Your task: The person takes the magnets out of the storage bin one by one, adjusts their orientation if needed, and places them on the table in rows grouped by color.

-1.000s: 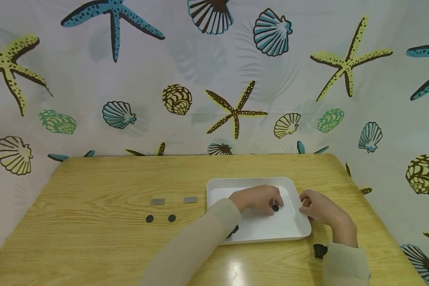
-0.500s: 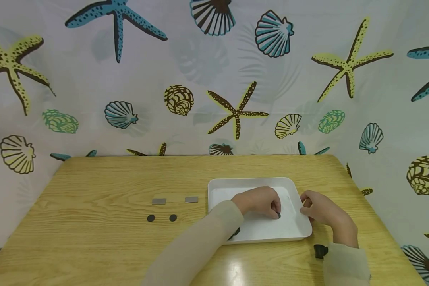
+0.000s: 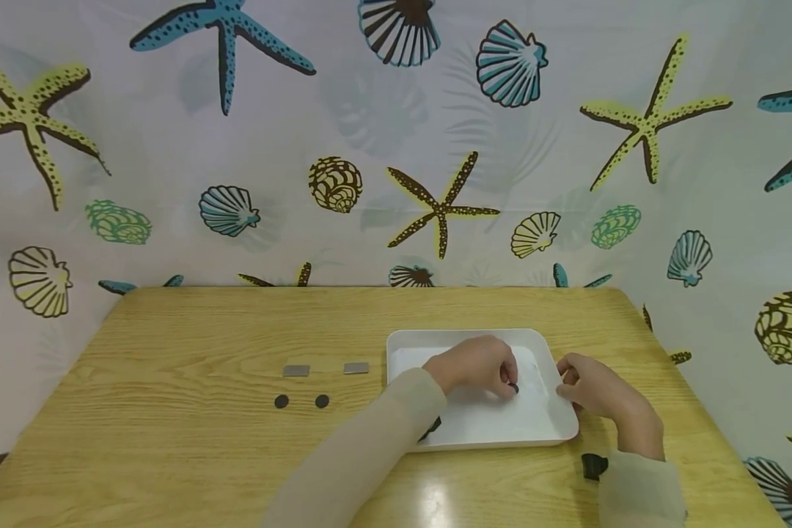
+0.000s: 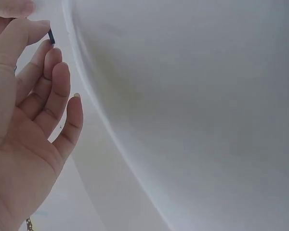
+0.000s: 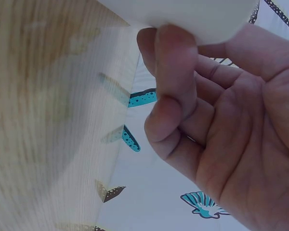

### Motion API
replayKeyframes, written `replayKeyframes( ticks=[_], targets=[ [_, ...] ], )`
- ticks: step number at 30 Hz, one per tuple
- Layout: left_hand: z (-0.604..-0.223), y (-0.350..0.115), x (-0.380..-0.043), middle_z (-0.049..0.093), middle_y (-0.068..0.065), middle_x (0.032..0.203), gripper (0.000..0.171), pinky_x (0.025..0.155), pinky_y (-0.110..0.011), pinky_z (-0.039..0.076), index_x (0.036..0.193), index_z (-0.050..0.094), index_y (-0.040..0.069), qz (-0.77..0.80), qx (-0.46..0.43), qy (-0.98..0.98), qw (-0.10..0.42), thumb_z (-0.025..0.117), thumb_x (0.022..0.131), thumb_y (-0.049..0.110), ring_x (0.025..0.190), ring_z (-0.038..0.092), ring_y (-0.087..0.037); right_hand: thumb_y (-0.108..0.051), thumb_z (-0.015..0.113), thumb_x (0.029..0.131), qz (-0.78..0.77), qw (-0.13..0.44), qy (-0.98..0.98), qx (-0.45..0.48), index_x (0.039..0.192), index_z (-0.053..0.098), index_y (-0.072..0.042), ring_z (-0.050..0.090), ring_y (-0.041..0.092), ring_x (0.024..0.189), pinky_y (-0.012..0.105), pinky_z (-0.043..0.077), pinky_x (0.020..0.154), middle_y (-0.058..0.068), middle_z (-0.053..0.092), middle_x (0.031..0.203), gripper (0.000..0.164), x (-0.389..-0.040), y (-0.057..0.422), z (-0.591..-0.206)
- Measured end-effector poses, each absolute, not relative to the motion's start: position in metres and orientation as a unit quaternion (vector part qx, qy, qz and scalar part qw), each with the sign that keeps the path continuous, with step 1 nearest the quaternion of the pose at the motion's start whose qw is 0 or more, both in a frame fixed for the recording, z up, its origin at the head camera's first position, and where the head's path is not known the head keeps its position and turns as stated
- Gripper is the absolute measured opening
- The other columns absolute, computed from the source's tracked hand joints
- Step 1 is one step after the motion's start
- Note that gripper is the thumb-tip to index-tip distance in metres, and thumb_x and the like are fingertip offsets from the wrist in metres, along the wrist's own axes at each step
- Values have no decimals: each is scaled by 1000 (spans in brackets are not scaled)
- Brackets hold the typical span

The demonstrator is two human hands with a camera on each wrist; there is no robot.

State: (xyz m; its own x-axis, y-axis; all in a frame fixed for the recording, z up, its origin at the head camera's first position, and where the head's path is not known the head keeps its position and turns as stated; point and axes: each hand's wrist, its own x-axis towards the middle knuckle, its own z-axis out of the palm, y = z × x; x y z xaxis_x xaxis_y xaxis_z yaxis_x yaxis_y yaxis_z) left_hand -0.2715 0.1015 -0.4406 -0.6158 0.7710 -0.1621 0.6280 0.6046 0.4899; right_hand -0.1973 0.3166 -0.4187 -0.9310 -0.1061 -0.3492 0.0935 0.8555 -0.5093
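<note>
Inside the white tray (image 3: 495,433), my left hand (image 3: 477,363) pinches a small thin black disc (image 4: 51,36) between thumb and forefinger. Its other fingers are loosely bent in the left wrist view. At the tray's right side, my right hand (image 3: 597,385) grips the rim. The right wrist view has bent fingers (image 5: 176,62) of that hand against the underside of the tray's edge, and part of its thumb is hidden behind the tray. Fingertips of another hand show at the upper left corner of the left wrist view.
Left of the tray on the wooden table (image 3: 171,455) lie two black discs (image 3: 281,401) and two flat grey rectangles (image 3: 296,371). A patterned cloth (image 3: 369,110) hangs behind the table and along its sides.
In the tray, my left hand has tilted the black disc and shifted slightly; the disc now shows only partly at the fingertips. My right hand has stayed at the tray's rim.
</note>
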Motion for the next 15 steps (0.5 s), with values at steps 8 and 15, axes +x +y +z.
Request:
replayKeyframes(
  ticks=[8,15],
  targets=[
    [-423,91,-274,67,9,88,9,72,-18,45,94,80,20,192,404,881,153,79,90,28,80,56,-5,-8,62,100,-266,187,946,-3,126,55,5,63,19,81,35,55,76,15,64,103,30,-198,315,-417],
    [-410,80,-276,69,11,94,11,73,-19,47,98,80,23,175,408,887,127,76,91,30,84,58,-4,-8,62,100,-266,187,946,-3,125,55,6,62,19,81,35,55,76,15,63,104,30,-197,316,-418]
  ],
)
